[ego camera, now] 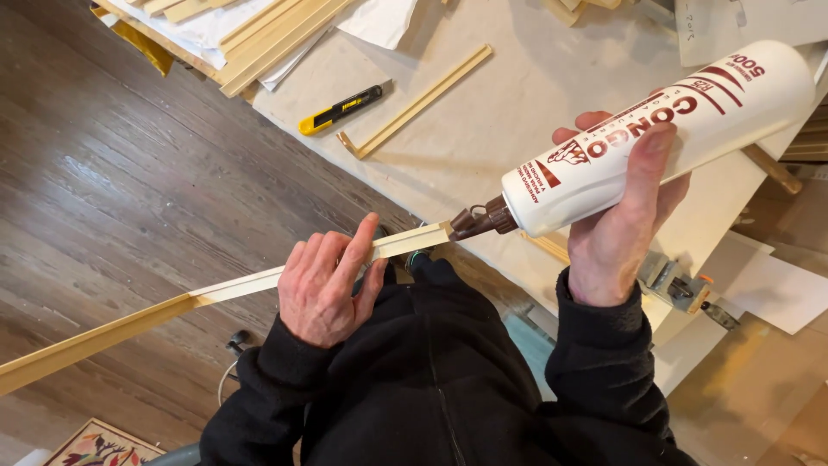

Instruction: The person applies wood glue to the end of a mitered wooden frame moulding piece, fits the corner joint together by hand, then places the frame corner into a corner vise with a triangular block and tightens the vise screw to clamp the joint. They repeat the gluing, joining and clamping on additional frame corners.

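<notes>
Worktable (517, 112) covered in pale sheeting, bearing a short moulding offcut (418, 103) and a yellow utility knife (341, 110); before it a long pale wooden moulding strip (216, 289) runs out over the floor. The right hand (617, 229) wraps thumb and fingers around a white glue bottle (664, 129), brown nozzle (483, 220) touching the strip's end, while the left hand (328, 285) pinches the strip, index finger laid along it. Likely fault: the unsupported strip sags or twists, dragging the nozzle off and spilling glue.
</notes>
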